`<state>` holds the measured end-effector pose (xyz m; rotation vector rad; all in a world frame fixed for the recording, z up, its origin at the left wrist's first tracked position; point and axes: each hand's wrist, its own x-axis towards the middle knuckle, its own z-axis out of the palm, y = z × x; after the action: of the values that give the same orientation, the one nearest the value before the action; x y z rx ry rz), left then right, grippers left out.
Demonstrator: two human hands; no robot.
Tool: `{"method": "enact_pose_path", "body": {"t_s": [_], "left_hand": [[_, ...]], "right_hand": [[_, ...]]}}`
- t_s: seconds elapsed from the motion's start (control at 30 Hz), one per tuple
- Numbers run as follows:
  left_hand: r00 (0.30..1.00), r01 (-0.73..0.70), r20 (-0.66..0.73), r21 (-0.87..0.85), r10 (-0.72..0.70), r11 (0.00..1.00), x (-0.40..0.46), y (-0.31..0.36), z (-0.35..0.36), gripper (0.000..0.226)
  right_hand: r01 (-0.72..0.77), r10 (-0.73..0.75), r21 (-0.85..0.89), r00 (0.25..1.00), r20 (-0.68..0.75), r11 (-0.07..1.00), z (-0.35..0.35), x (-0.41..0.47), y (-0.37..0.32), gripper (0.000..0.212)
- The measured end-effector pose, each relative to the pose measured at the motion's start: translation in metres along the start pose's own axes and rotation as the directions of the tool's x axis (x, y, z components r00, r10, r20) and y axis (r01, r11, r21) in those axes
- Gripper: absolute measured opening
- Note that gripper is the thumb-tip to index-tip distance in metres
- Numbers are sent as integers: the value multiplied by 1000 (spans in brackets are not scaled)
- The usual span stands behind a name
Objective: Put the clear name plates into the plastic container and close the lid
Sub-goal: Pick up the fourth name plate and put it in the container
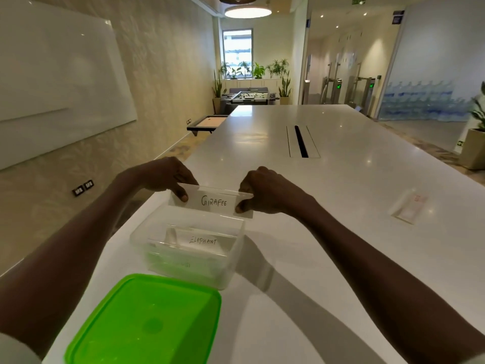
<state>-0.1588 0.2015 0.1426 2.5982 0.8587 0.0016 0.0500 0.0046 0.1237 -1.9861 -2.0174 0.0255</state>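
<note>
Left hand (168,177) and right hand (265,191) each pinch one end of the clear "GIRAFEE" name plate (212,202), held level just above the far rim of the open plastic container (231,261); the "ELEPHANT" plate (203,241) already sits inside. Best lowered level, alongside the first plate, both ends released together. The green lid (147,321) lies near, unused; a third plate (408,207) waits well to the right.

Container (189,248) near bench (341,206) left edge; lid (147,321) before it; one name plate (202,243) inside, another (214,202) held above far rim.
</note>
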Motion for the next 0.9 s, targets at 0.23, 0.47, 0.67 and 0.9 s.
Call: {"method": "enact_pose_path", "body": {"t_s": [0.23,0.47,0.67,0.9], "left_hand": [[998,68,-5,29,-68,997,-1,-35,8,44],[993,102,50,73,-106,992,13,-46,44,44],[992,111,47,89,-115,990,16,-47,67,43],[991,101,75,152,-113,983,15,-47,88,42]], "right_hand": [[45,-44,-65,999,18,997,32,24,-28,47],[70,-37,-194,986,165,979,56,35,-35,35],[80,-15,-247,967,254,966,72,39,-38,38],[106,-6,-268,937,349,958,89,43,-39,41]]}}
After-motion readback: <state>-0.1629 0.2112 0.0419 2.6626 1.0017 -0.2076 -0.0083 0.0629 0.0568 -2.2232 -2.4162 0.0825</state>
